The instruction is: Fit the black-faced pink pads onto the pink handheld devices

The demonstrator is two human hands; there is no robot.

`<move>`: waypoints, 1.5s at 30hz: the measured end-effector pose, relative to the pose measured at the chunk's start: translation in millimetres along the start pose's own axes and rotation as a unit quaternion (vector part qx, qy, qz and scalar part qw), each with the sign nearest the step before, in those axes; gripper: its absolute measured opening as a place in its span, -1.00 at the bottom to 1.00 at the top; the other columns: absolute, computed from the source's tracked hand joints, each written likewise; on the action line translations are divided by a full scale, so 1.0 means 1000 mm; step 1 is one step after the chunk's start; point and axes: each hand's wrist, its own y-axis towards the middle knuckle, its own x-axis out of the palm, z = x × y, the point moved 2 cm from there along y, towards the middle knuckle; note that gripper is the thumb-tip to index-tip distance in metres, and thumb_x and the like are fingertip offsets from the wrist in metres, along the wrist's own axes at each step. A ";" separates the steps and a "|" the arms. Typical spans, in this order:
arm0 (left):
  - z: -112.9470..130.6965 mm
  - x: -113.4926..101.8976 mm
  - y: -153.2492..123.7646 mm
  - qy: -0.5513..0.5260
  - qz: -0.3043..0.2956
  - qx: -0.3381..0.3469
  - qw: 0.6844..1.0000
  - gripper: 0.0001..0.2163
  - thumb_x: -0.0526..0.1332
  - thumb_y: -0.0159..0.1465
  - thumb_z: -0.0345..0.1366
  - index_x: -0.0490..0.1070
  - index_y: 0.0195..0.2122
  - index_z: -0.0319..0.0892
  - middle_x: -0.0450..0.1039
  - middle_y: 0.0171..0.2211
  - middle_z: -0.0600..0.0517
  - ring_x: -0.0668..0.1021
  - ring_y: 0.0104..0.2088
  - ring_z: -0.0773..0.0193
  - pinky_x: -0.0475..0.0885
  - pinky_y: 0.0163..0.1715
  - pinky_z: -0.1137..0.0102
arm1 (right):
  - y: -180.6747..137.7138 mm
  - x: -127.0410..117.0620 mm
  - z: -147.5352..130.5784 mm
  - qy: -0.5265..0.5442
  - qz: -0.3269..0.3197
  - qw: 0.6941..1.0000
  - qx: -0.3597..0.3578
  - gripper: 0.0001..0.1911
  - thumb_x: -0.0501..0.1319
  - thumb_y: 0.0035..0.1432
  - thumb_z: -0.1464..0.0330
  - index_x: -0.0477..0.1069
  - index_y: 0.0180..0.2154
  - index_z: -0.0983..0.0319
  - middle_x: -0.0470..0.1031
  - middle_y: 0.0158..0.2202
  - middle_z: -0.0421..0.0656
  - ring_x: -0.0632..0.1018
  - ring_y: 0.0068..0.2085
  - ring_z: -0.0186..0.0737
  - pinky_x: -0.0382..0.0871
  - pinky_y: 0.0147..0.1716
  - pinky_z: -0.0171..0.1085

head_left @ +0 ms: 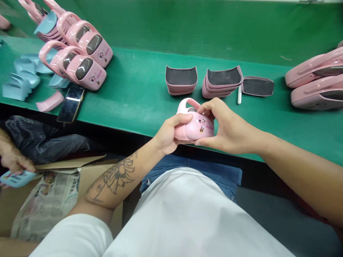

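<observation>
Both hands grip one pink plastic housing (198, 127) with a loop handle, a dark window and a printed cartoon figure. It is held tilted over the front edge of the green bench (128, 103). My left hand (171, 132) wraps round its left end, thumb on top beside the handle. My right hand (225, 125) pinches the right end, fingertips at the dark window and thumb along the lower edge. Just beyond are two stacks of curved pink pieces with dark inner faces, a left stack (181, 80) and a right stack (222, 82).
A flat dark-faced piece (257, 86) and a white stick (239, 95) lie right of the stacks. Several pink housings (91, 71), pale blue parts (26, 71) and a phone (71, 103) are at left; more housings (316, 89) at right. A co-worker's hand (16, 159) holds a blue part above a newspaper-lined carton (99, 167).
</observation>
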 end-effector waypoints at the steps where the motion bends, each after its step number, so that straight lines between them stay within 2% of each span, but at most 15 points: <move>1: 0.000 0.001 0.000 -0.003 0.008 -0.001 1.000 -0.62 0.35 0.17 -0.09 0.52 -0.06 -0.20 0.65 -0.26 -0.08 0.66 -0.30 0.02 0.58 -0.36 0.21 | 0.001 0.000 0.000 0.001 -0.003 1.000 -0.010 -0.34 0.51 0.05 0.17 0.27 0.10 0.05 0.35 0.05 -0.01 0.42 0.28 0.36 0.54 0.06 0.18; 4: 0.001 0.004 -0.002 -0.006 0.022 0.009 1.000 -0.64 0.34 0.18 -0.10 0.53 -0.06 -0.17 0.65 -0.26 -0.06 0.67 -0.29 0.02 0.58 -0.36 0.22 | 0.004 -0.003 -0.001 -0.010 -0.009 0.999 -0.033 -0.33 0.50 0.06 0.18 0.25 0.12 0.06 0.33 0.07 -0.01 0.41 0.29 0.35 0.48 0.12 0.21; 8: -0.002 0.008 -0.003 -0.002 0.036 0.034 0.999 -0.67 0.33 0.22 -0.10 0.53 -0.05 -0.16 0.66 -0.23 -0.04 0.68 -0.23 0.00 0.59 -0.33 0.21 | 0.006 -0.002 0.003 -0.026 -0.015 0.999 -0.024 -0.27 0.51 0.03 0.06 0.27 0.14 0.08 0.36 0.11 -0.02 0.46 0.18 0.25 0.42 0.17 0.23; 12: -0.003 0.007 0.000 0.000 0.048 0.044 0.998 -0.68 0.33 0.23 -0.09 0.54 -0.08 -0.16 0.66 -0.25 -0.05 0.68 -0.26 0.00 0.59 -0.36 0.22 | 0.002 0.005 0.010 -0.019 0.017 0.999 -0.021 -0.20 0.49 0.04 -0.04 0.26 0.20 0.07 0.33 0.19 -0.01 0.43 0.19 0.22 0.43 0.15 0.17; 15: 0.003 0.006 0.002 0.014 0.037 0.026 0.999 -0.64 0.34 0.21 -0.08 0.52 -0.04 -0.16 0.66 -0.26 -0.06 0.68 -0.30 0.01 0.60 -0.39 0.23 | 0.000 0.002 0.012 -0.031 0.032 0.999 -0.026 -0.19 0.48 0.07 -0.04 0.27 0.23 0.08 0.36 0.21 0.02 0.45 0.17 0.21 0.41 0.18 0.20; 18: 0.018 0.003 0.002 0.036 0.008 0.014 0.999 -0.54 0.33 0.20 -0.04 0.48 0.06 -0.16 0.67 -0.19 -0.11 0.70 -0.25 -0.05 0.63 -0.37 0.18 | -0.003 -0.010 0.013 -0.041 0.030 0.999 -0.009 -0.15 0.51 0.02 -0.04 0.33 0.26 0.06 0.42 0.20 0.02 0.44 0.22 0.28 0.39 0.22 0.27; 23: 0.036 -0.007 0.006 0.047 -0.040 0.038 0.997 -0.44 0.30 0.20 0.04 0.44 0.15 -0.17 0.66 -0.12 -0.15 0.70 -0.18 -0.13 0.65 -0.28 0.07 | -0.008 -0.019 0.021 0.012 0.037 0.998 0.045 -0.29 0.48 0.08 0.01 0.41 0.22 -0.01 0.52 0.17 -0.07 0.57 0.10 0.21 0.51 0.15 0.25; 28: 0.030 -0.018 0.013 0.044 -0.054 0.035 0.997 -0.43 0.29 0.21 0.06 0.45 0.16 -0.16 0.66 -0.10 -0.15 0.70 -0.14 -0.16 0.66 -0.25 0.07 | -0.001 -0.008 0.029 0.021 0.064 0.996 0.062 -0.30 0.55 -0.03 0.06 0.47 0.12 0.07 0.52 0.07 -0.04 0.58 0.05 0.19 0.55 0.11 0.24; 31: 0.023 -0.022 0.017 0.036 -0.068 0.035 0.996 -0.44 0.29 0.20 0.03 0.45 0.15 -0.17 0.65 -0.04 -0.17 0.70 -0.10 -0.18 0.66 -0.26 0.09 | 0.005 -0.003 0.030 0.016 0.047 0.997 0.054 -0.29 0.57 -0.05 0.10 0.42 0.10 0.10 0.51 0.04 -0.04 0.58 0.05 0.16 0.58 0.07 0.21; 33: 0.018 -0.027 0.019 0.028 -0.057 0.038 0.997 -0.44 0.31 0.17 0.03 0.46 0.12 -0.20 0.65 -0.03 -0.19 0.69 -0.07 -0.20 0.66 -0.25 0.08 | 0.006 0.000 0.030 0.006 0.041 0.997 0.060 -0.29 0.57 -0.07 0.11 0.40 0.08 0.10 0.49 0.04 -0.04 0.59 0.04 0.16 0.60 0.04 0.19; 35: 0.015 -0.031 0.019 0.016 -0.042 0.048 0.998 -0.41 0.30 0.15 0.07 0.46 0.11 -0.20 0.64 -0.01 -0.21 0.67 -0.01 -0.24 0.65 -0.21 0.06 | 0.006 0.004 0.031 0.000 0.063 0.993 0.099 -0.25 0.58 -0.09 0.09 0.37 0.09 0.11 0.48 0.08 -0.02 0.60 0.01 0.15 0.61 -0.01 0.17; 38: 0.013 -0.034 0.018 -0.009 -0.034 0.073 0.997 -0.36 0.28 0.15 0.14 0.44 0.13 -0.20 0.60 0.06 -0.23 0.61 0.11 -0.27 0.62 -0.10 0.03 | 0.006 0.017 0.035 0.096 0.052 0.969 0.222 -0.26 0.52 0.00 -0.03 0.33 0.08 0.14 0.50 0.06 0.02 0.64 -0.14 0.05 0.67 -0.26 0.06; 40: 0.011 -0.034 0.017 -0.028 -0.037 0.095 0.994 -0.34 0.28 0.14 0.15 0.42 0.16 -0.20 0.57 0.11 -0.24 0.57 0.17 -0.27 0.60 -0.04 0.01 | 0.005 0.029 0.037 0.221 0.020 0.931 0.290 -0.36 0.40 0.12 -0.13 0.35 0.00 0.17 0.54 -0.03 0.02 0.65 -0.24 -0.04 0.64 -0.44 -0.09; 43: 0.009 -0.033 0.016 -0.064 -0.045 0.132 0.988 -0.31 0.28 0.14 0.15 0.39 0.19 -0.19 0.53 0.16 -0.24 0.51 0.23 -0.29 0.56 0.02 -0.03 | 0.003 0.042 0.036 0.385 0.036 0.863 0.325 -0.41 0.29 0.19 -0.21 0.38 -0.16 0.18 0.54 -0.13 -0.03 0.63 -0.33 -0.16 0.56 -0.57 -0.26; 45: 0.007 -0.034 0.016 -0.086 -0.045 0.150 0.984 -0.32 0.28 0.15 0.15 0.40 0.20 -0.19 0.54 0.16 -0.22 0.50 0.24 -0.30 0.55 0.04 -0.05 | 0.002 0.048 0.032 0.467 0.022 0.820 0.330 -0.37 0.25 0.18 -0.25 0.42 -0.18 0.19 0.54 -0.21 -0.06 0.63 -0.38 -0.19 0.54 -0.62 -0.32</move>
